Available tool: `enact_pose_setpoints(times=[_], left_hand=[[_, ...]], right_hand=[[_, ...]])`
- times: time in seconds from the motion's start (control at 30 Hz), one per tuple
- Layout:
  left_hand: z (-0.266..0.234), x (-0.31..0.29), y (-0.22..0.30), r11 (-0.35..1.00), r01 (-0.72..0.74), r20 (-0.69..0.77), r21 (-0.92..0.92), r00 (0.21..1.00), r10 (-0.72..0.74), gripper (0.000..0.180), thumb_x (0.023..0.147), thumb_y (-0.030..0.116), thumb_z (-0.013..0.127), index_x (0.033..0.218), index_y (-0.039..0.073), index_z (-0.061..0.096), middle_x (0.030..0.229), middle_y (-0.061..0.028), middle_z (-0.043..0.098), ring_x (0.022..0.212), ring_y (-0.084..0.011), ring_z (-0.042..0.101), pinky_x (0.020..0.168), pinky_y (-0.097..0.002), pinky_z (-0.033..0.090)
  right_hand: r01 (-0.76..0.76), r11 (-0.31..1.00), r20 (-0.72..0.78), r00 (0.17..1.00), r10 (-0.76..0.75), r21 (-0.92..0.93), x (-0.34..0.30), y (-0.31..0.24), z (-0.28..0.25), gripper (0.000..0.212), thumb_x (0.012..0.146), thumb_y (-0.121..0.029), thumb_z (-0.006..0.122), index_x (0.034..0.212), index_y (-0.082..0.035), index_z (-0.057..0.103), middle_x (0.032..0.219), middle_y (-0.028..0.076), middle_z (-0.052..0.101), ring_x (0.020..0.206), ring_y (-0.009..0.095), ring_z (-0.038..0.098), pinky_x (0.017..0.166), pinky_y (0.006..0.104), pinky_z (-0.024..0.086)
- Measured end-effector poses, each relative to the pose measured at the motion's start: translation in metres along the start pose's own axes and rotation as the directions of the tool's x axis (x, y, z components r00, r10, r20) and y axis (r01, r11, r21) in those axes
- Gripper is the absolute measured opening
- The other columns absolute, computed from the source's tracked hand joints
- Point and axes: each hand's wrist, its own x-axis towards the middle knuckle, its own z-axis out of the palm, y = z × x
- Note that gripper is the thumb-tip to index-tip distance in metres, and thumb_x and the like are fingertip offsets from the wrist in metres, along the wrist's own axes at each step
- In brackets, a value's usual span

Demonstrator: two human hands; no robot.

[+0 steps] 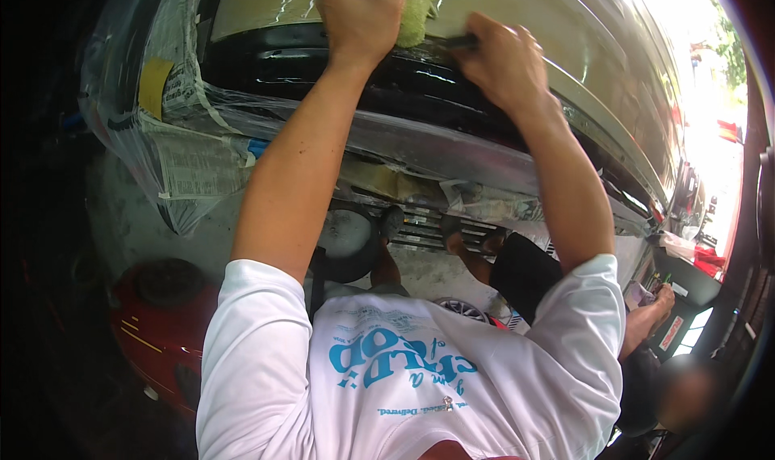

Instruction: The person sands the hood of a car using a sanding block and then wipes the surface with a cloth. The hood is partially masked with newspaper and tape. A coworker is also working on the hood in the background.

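Note:
My left hand (361, 25) is closed round a yellow-green cloth (415, 16) and presses it against the car's glossy olive-gold panel (257, 8). To the right, my right hand (507, 66) is closed on a small dark tool (460, 42). Motion blurs the tool, and its kind cannot be made out. It sits at the seam between the painted panel and a shiny black lower strip (278, 66). Both forearms reach forward over the masked lower edge of the car.
Newspaper masking (198, 157) and clear plastic film (476, 155) cover the lower bodywork. Beneath my left arm is a round grey-topped stool or tub (345, 235). A red car part (157, 327) lies at the lower left. Another person's hand (660, 302) shows at the right.

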Motion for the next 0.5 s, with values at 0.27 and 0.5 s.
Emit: enact_pose_setpoints(times=[0.27,0.5], left_hand=[[-0.005,-0.003,0.003,0.998,0.034,-0.038,-0.052,0.999,-0.036,0.053,0.084,0.012,0.071,0.133,-0.003,0.054,0.120,-0.0230,0.065,0.114,-0.0371,0.064,0.101,-0.0429,0.049],[0.000,-0.002,-0.009,0.995,-0.077,-0.111,0.058,0.990,0.083,0.049,0.084,0.012,0.070,0.129,-0.004,0.055,0.116,-0.0228,0.066,0.110,-0.0384,0.066,0.098,-0.0444,0.050]], right_hand=[[0.036,0.998,-0.077,0.996,-0.040,-0.055,-0.030,0.047,-0.008,0.030,0.089,-0.039,0.076,0.094,-0.012,0.065,0.085,0.013,0.075,0.081,0.040,0.073,0.072,0.0518,0.058],[0.139,0.988,-0.072,0.987,-0.143,-0.060,0.004,-0.010,0.016,0.034,0.089,-0.044,0.075,0.097,-0.012,0.068,0.085,0.016,0.075,0.085,0.041,0.074,0.075,0.0516,0.058]])
